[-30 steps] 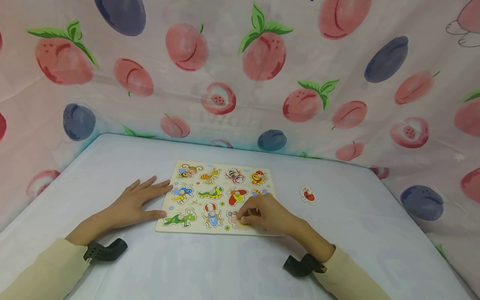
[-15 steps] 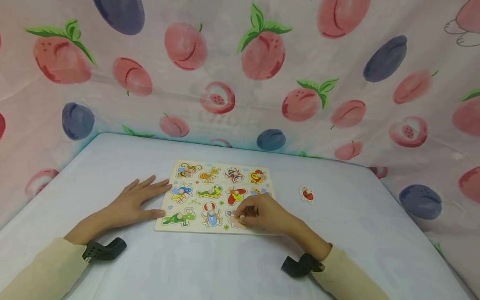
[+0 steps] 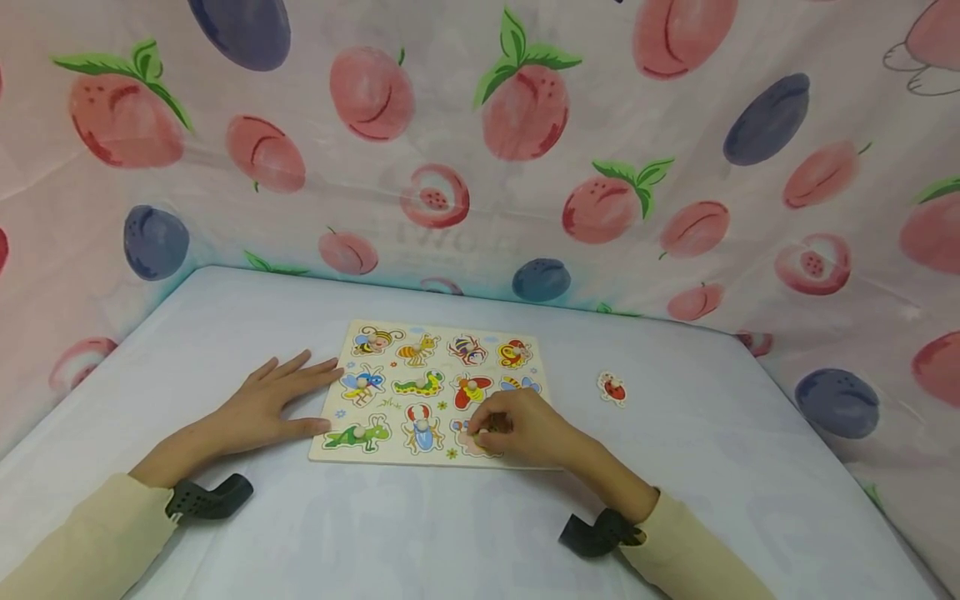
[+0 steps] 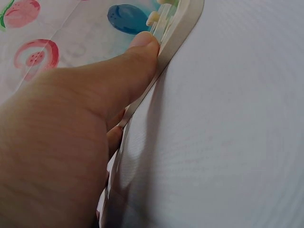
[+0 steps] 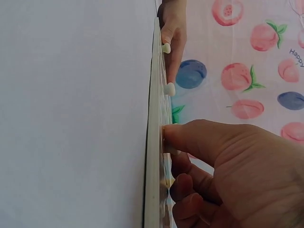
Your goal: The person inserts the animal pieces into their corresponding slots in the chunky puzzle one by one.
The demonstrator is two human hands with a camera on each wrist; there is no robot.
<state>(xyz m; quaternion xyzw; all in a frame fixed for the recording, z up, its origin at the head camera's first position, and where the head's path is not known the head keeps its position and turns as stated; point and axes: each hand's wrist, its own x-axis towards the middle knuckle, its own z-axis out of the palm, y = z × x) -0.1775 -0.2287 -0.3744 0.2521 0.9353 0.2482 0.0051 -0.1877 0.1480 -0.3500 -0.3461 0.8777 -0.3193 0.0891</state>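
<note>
A wooden peg puzzle board (image 3: 442,408) with insect pieces lies flat on the table. Along its left edge rests my left hand (image 3: 262,406), fingers spread, the thumb touching the edge near the green grasshopper piece (image 3: 360,434). My right hand (image 3: 525,429) is over the lower right of the board. Its thumb and fingers pinch the knob (image 5: 172,150) of a pinkish puzzle piece (image 3: 465,439), which they largely cover; its exact kind is hidden. To its left sits the blue beetle piece (image 3: 422,429). A loose ladybug piece (image 3: 612,388) lies on the table, right of the board.
A white cloth covers the table (image 3: 420,533). Behind it hangs a fruit-printed curtain (image 3: 465,100), meeting the table along the back edge. Each wrist wears a black camera mount, left mount (image 3: 210,497) and right mount (image 3: 596,535). Other knobbed pieces fill the board's upper rows.
Very little differs. My right hand shifts slightly left while staying at the same pinkish piece. My left hand keeps its place on the board's edge.
</note>
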